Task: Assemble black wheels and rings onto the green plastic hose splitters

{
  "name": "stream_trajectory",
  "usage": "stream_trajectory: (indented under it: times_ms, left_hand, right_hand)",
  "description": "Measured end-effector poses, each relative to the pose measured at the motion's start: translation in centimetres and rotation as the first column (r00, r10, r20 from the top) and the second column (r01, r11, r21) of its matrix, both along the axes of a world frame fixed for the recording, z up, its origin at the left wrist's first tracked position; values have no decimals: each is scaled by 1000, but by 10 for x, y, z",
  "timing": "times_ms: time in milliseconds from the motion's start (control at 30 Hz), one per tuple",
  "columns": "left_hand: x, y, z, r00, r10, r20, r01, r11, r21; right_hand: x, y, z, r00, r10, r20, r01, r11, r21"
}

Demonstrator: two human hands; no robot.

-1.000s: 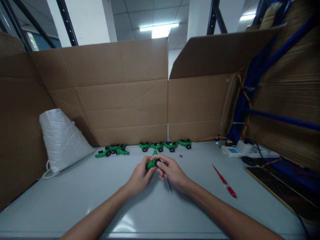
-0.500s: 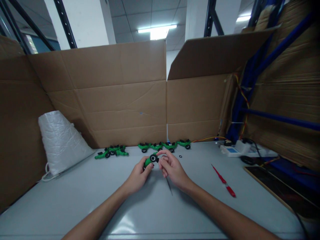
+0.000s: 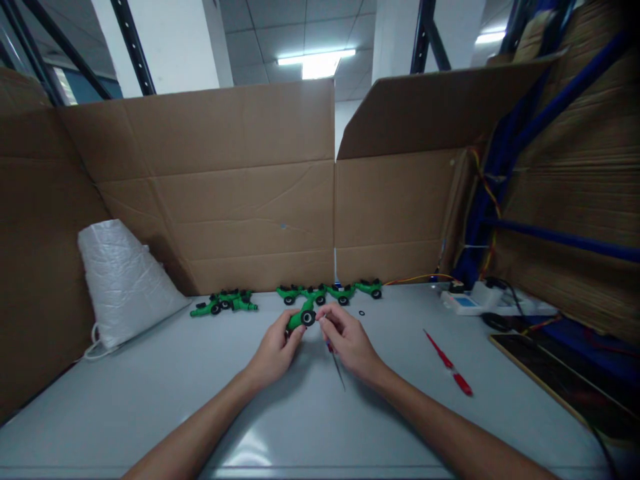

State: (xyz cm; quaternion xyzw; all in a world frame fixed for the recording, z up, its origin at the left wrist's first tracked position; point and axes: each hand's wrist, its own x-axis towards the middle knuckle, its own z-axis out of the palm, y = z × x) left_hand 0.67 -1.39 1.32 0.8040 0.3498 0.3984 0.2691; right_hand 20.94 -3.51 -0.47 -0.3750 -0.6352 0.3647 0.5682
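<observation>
My left hand (image 3: 275,350) grips a green toy vehicle (image 3: 299,320) with a black wheel facing me. Close to its right side, my right hand (image 3: 347,339) has its thumb and fingers pinched together; what they hold is too small to make out. A thin tool (image 3: 337,370) with a metal shaft lies on the table just below that hand, its upper end partly covered. Behind my hands, several green toy vehicles (image 3: 343,293) stand in a row. A small black ring (image 3: 362,313) lies right of my right hand.
More green toys (image 3: 225,303) lie at the back left, beside a white wrapped bag (image 3: 125,287). A red tool (image 3: 447,362) is on the right. Farther right are a power strip (image 3: 500,303) and a dark panel (image 3: 550,387). Cardboard (image 3: 240,213) walls the back.
The held toy has turned slightly, showing more of its green body. My right hand's fingers have drawn into a tighter pinch, and the dark part near its fingertips no longer shows.
</observation>
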Motion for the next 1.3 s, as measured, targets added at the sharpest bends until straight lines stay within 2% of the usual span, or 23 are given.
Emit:
stream_trajectory:
  times_ms: [200,400,600,867,1167,1300]
  left_hand:
    - [-1,-3,5,1000,21,-9,-21,999,35]
    - [1,-1,4,1000,-25,15,26,995,-98]
    - [0,0,-1,1000,2,7,-2,990,-144]
    - [1,-4,6,997,-15,-81,5,992,-124]
    - [1,-6,2,983,18,-181,-33,996,-82]
    - [1,-7,4,971,17,-239,-30,998,-52]
  right_hand:
    - [-1,-9,6,992,-111,51,106,989,99]
    - [2,-14,15,964,-192,186,140,955,260]
    - [4,-12,12,926,-219,309,119,943,310]
    - [5,-13,10,898,-254,361,98,912,398]
    - [6,-11,4,871,-278,405,100,908,408]
    - [6,-10,5,879,-257,402,104,926,364]
